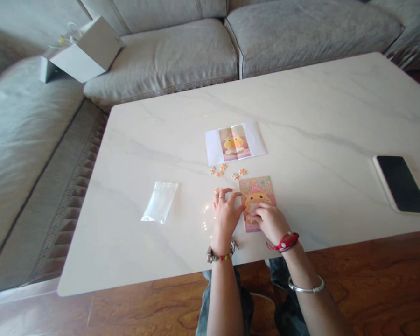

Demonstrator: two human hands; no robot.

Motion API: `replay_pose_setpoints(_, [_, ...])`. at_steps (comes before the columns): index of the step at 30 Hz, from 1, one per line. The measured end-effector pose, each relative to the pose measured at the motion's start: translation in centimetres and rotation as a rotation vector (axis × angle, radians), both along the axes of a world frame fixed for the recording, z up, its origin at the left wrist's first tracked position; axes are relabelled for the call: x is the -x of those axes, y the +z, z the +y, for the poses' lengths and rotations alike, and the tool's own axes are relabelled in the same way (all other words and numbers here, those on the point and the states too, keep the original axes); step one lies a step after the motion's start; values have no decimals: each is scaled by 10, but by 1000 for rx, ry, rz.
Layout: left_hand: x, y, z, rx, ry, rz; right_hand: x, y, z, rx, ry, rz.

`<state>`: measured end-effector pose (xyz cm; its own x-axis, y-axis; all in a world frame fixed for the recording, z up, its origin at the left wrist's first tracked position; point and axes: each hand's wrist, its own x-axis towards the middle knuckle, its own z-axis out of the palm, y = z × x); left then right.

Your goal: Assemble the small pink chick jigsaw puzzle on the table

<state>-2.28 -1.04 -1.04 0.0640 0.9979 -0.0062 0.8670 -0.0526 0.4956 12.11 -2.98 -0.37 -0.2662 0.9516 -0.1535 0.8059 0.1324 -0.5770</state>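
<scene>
A nearly filled jigsaw puzzle [251,187] with a yellow cartoon figure in a pink hat lies near the table's front edge. Over its lower right part, my right hand [270,219] has its fingers pinched together; whatever is in them is hidden. My left hand [227,215] is at the puzzle's left edge, fingers bent and apart, with the thumb close to the edge. Beyond the puzzle are several loose orange-and-white puzzle pieces [223,166], and one more piece [217,190] shows by my left fingertips. Behind them rests a creased picture sheet [212,145] printed with the same figure.
To the left, a clear plastic bag [160,201] lies flat on the white marbled table [322,112]. A phone or tablet [402,184] with a dark screen is at the right. Grey sofas [175,51] border the far and left sides, with a white box [87,51] on one.
</scene>
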Motion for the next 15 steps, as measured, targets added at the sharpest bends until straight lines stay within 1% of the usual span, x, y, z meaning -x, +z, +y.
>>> replay_pose_setpoints(2, [-1, 0, 0, -3, -5, 1, -2, -2, 0, -41, 27, 28])
replay_pose_setpoints(5, [1, 2, 1, -17, -12, -9, -5, -4, 1, -87, 16, 30])
replay_pose_setpoints(8, [12, 4, 2, -51, -12, -43, -9, -3, 3, -106, 2, 64])
replay_pose_setpoints(9, [18, 5, 2, -66, 8, -52, -10, -1, 3, -120, -9, 96])
replay_pose_setpoints(11, [32, 6, 1, -81, 98, -40, -16, 3, 4, -169, -65, 170])
replay_pose_setpoints(13, [45, 6, -1, -55, 204, -11, -23, 8, 6, -239, -158, 228])
replay_pose_setpoints(15, [54, 6, -4, -23, 271, -4, -32, 12, 8, -306, -251, 251])
